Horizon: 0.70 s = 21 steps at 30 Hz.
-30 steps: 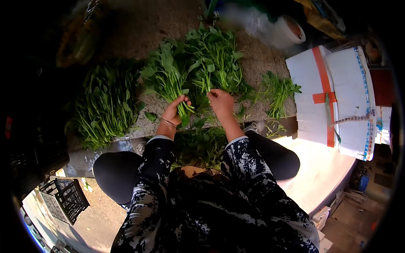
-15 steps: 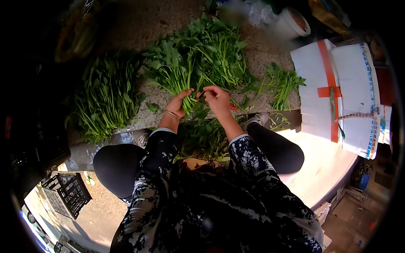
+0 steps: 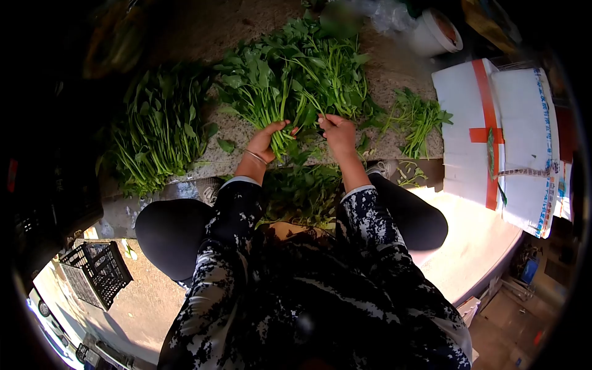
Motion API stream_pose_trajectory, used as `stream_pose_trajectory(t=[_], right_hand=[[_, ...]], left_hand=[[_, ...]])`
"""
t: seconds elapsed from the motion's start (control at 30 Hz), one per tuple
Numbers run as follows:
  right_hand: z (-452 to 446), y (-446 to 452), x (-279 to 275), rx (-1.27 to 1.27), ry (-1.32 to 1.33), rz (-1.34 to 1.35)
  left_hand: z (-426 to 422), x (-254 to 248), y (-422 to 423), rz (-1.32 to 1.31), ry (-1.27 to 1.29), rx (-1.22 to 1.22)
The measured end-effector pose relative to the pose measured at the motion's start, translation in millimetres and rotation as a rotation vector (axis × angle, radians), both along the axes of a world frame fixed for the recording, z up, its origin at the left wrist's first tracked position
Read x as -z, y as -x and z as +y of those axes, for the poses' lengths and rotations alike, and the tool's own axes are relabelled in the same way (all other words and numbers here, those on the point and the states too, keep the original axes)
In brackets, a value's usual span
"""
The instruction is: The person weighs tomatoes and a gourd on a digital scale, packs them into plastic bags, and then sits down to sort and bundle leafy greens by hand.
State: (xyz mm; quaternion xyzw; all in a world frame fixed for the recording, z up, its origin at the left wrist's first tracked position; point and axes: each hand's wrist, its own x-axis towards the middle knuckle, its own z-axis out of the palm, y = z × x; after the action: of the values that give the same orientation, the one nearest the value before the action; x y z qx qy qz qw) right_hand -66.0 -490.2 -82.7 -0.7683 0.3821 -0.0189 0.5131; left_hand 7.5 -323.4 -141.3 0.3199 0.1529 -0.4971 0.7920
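My left hand (image 3: 263, 142) is wrapped round the lower stems of a bunch of leafy greens (image 3: 266, 98), whose leaves point away from me. Just to its right, my right hand (image 3: 339, 132) is closed in a pinch at the stem ends of a few greens. A larger heap of greens (image 3: 336, 74) lies directly beyond it. On the left, a wide pile of long-stemmed greens (image 3: 161, 132) rests on the rough stone slab (image 3: 237, 163). More loose greens (image 3: 302, 194) lie low between my knees.
A smaller bunch of greens (image 3: 422, 123) lies right of my hands. Beyond it stands a white foam box (image 3: 462, 123) with red tape. A white bucket (image 3: 435, 34) is at the back right. A black plastic crate (image 3: 98, 274) sits on the ground at lower left.
My right hand has gone from the greens to a spot near the left hand, then back out to pinch stems. My left hand keeps its bunch. The view has shifted slightly.
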Motion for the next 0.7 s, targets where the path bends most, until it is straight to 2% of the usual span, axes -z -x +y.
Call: stream_pose_trajectory(t=[0.03, 0.13, 0.17, 0.2, 0.23, 0.27, 0.3, 0.4, 0.47, 0.53, 0.6, 0.7], right_hand=[[11.2, -1.4, -20.0, 0.07, -0.13, -0.041], [39.8, 2.9, -38.7, -0.004, -0.195, -0.163], [47.8, 4.0, -36.4, -0.084, -0.022, -0.153], [51.8, 4.8, -26.8, -0.238, 0.285, -0.095], [59.1, 4.1, -20.7, -0.354, 0.433, 0.015], [66.3, 3.8, -14.9, -0.471, 0.581, 0.126], [71.9, 6.1, -9.8, -0.502, 0.575, 0.073], [76.3, 13.8, 7.5, -0.468, 0.593, -0.041], [70.6, 19.6, -1.5, -0.403, 0.491, 0.037], [59.3, 28.6, -7.6, -0.454, 0.388, 0.236], [52.5, 41.0, 3.4, -0.424, 0.425, 0.192], [36.4, 54.0, 38.1, -0.813, 0.357, 0.766]], left_hand=[[-0.1, 4.7, -0.4, -0.007, -0.03, 0.013], [-2.7, 3.7, 1.9, -0.023, -0.07, 0.027], [-3.5, 5.9, 2.2, -0.032, -0.085, 0.022], [-5.1, 11.6, 2.7, -0.034, -0.084, 0.025], [-6.8, 30.6, 3.1, -0.024, -0.098, -0.018], [-8.3, 16.6, 2.5, -0.016, -0.111, -0.063], [-7.3, 2.8, 6.2, -0.097, -0.268, -0.06], [-3.7, -30.5, 7.1, -0.234, -0.392, 0.023], [-5.3, -30.6, 5.1, -0.215, -0.425, 0.001], [-3.7, -30.1, 4.9, -0.083, -0.232, -0.038], [-6.3, -13.2, 6.7, -0.105, -0.24, 0.002], [-4.9, -12.3, 4.5, -0.093, -0.19, 0.04]])
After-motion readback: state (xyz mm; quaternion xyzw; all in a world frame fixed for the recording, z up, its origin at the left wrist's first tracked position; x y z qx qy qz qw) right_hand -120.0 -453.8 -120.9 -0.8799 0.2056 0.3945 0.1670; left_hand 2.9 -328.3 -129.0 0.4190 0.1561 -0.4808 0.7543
